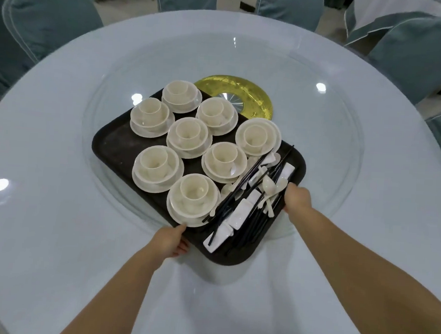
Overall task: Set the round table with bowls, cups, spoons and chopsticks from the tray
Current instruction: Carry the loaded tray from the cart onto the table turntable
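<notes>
While tray (111,143) sits on table (53,233), L grip (168,241) & R grip (297,198) clutch its near edges.

- A restaurant banquet hall, set up for group dining.
- A large round bench (53,233) under a pale cloth carries a glass turntable (320,147) on a gold hub (258,91).
- Chairs in matching teal fabric covers (47,16) with pale piping ring it.
- A second cloth-covered bench (408,7) shows at the upper right.
- A dark serving tray (111,143) holds eight identical cream bowl-and-cup sets (187,136), catering-style.
</notes>
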A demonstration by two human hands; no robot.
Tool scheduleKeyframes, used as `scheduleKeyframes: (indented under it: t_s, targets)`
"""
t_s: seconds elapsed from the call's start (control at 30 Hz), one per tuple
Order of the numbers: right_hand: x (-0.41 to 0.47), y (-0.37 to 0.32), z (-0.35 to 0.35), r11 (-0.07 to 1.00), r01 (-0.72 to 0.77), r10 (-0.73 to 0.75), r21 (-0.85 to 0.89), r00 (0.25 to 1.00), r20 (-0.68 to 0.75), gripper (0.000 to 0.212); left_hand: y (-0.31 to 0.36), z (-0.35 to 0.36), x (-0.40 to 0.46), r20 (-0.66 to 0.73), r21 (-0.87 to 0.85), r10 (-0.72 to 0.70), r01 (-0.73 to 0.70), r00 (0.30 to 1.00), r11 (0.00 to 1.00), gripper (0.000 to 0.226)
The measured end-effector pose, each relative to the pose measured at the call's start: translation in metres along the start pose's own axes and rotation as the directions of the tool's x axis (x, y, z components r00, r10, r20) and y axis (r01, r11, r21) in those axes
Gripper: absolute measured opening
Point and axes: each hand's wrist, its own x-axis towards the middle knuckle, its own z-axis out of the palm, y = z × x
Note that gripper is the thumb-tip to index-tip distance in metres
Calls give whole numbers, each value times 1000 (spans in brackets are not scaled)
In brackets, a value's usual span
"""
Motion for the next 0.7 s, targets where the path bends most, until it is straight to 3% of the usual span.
scheduleKeyframes:
  t_s: [0.2, 0.33, 0.47, 0.57, 0.7]
  targets:
    - [24, -19, 10, 999, -21, 21, -29, 1000, -11, 36, 16, 13, 5, 3, 81, -52, 52, 999, 995, 55]
    - [16, -6, 5, 991, 98, -98, -86, 995, -4, 26, 17, 6, 7, -7, 94, -51, 52, 999, 994, 54]
    - [-9, 30, -13, 973, 190, -180, -131, 980, 83, 44, 21, -10, 15, -168, -25, -4, 0, 986, 1000, 47]
    - [-27, 57, -18, 931, 283, -246, -229, 952, 180, 40, 30, -27, 29, -319, -54, 70, -92, 945, 994, 40]
    - [-41, 71, -15, 919, 296, -249, -260, 948, 198, 31, 42, -50, 43, -446, -19, 123, -147, 887, 989, 34]
